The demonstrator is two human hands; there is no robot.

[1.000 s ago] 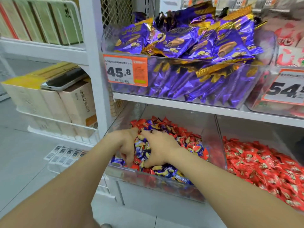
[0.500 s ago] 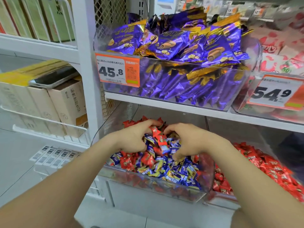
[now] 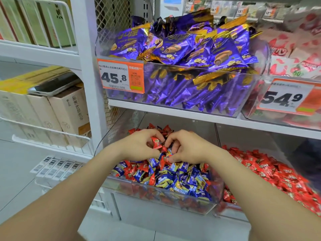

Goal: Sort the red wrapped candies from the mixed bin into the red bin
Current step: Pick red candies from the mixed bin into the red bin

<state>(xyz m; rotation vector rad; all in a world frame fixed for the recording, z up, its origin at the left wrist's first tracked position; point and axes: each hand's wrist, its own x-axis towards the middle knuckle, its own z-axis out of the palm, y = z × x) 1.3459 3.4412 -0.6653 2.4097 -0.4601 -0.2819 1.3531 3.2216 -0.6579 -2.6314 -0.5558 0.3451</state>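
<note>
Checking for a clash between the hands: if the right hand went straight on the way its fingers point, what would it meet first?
Probably the red candy pinched by the left hand, just ahead of the right hand; depth is unclear.

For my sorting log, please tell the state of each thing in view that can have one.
Left hand, pinches a red candy over the mixed bin.
Right hand, fingers curled into the candies; grip unclear.
Mixed bin, full, red and blue sorts together.
Red bin, holds red candies only.
Purple bin, heaped above its rim.
Phone, lying flat on boxes.
</note>
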